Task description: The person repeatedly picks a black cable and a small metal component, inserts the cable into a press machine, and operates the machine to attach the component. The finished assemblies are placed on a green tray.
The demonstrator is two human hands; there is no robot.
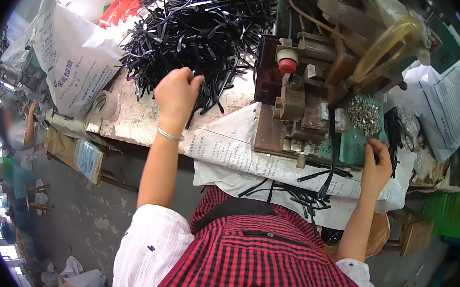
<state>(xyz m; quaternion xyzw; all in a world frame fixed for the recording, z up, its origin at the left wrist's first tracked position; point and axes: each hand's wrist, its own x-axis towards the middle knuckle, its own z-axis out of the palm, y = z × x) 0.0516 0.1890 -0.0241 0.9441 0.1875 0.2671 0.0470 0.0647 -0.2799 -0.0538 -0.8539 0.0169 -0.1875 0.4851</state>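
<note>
Glossy black plastic strips (197, 24) heap behind the worn, rusty metal press (301, 95), shiny metal rivets (363, 115) lie right of it, creased matt paper (240, 150) before it, over a scuffed wooden bench (133, 117)

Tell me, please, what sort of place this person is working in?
Probably a small factory workshop. A worn bench press machine stands on a paper-covered workbench, next to a big heap of black plastic strips and a pile of small metal parts.
</note>
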